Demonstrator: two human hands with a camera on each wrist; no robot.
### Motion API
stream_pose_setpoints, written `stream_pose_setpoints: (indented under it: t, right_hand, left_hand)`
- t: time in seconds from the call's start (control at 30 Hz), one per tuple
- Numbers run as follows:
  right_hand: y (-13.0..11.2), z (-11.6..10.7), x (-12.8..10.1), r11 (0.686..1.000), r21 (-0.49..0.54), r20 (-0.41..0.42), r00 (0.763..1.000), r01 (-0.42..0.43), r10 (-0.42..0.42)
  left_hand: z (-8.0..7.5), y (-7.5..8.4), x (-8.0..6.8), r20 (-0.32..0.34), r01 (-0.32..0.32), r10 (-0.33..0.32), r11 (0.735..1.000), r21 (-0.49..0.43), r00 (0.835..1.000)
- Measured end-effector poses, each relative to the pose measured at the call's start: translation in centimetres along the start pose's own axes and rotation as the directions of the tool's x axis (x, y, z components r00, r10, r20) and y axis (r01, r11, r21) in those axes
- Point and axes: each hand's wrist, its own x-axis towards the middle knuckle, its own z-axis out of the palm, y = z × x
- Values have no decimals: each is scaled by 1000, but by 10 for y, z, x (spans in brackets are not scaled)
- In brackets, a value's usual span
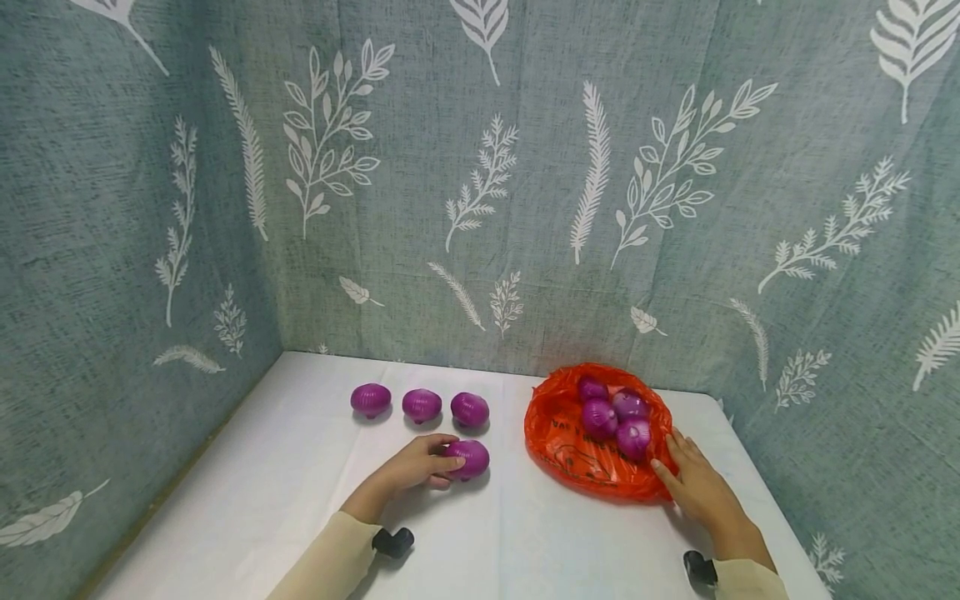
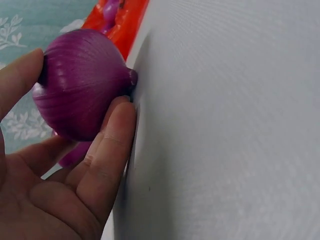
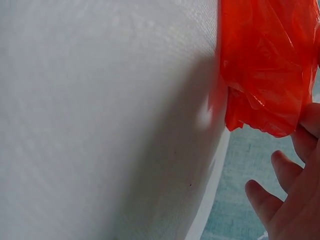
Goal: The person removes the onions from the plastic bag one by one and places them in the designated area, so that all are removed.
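My left hand (image 1: 411, 468) pinches a purple onion (image 1: 472, 459) between thumb and fingers, low over the white table. In the left wrist view this onion (image 2: 82, 82) has its short stub pointing toward the tabletop. At the right lies a red plastic bag (image 1: 546, 417) with its mouth spread wide and several purple onions (image 1: 599, 417) inside. My right hand (image 1: 703, 493) holds the bag's right rim between thumb and index finger. In the right wrist view the bag's side (image 3: 265, 65) hangs in folds, while the other fingers (image 3: 262, 197) stand apart from it.
Three more onions stand in a row behind the left hand: a left one (image 1: 371, 400), a middle one (image 1: 422, 405) and a right one (image 1: 470, 409). A white cloth covers the table (image 1: 300, 467). Green leaf-patterned curtains (image 1: 420, 208) enclose its back and sides.
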Motion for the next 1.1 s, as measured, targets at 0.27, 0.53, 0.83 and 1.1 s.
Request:
stream_pose_setpoints:
  t: [0.27, 0.53, 0.83, 1.1]
  right_hand:
    - [1, 1, 1, 1000, -2, 0, 1000, -2, 2]
    - [0, 0, 1, 1000, -4, 21, 999, -24, 24]
    - [-4, -2, 0, 1000, 2, -11, 1000, 14, -14]
    - [-10, -2, -1, 998, -29, -80, 995, 55, -57]
  left_hand:
    - [0, -1, -1, 3, 16, -16, 1000, -15, 1000]
    - [-3, 0, -4, 5, 1, -1, 1000, -24, 1000]
    - [-5, 1, -5, 5, 7, -7, 1000, -20, 1000]
    - [-7, 3, -6, -21, 3, -2, 1000, 12, 1000]
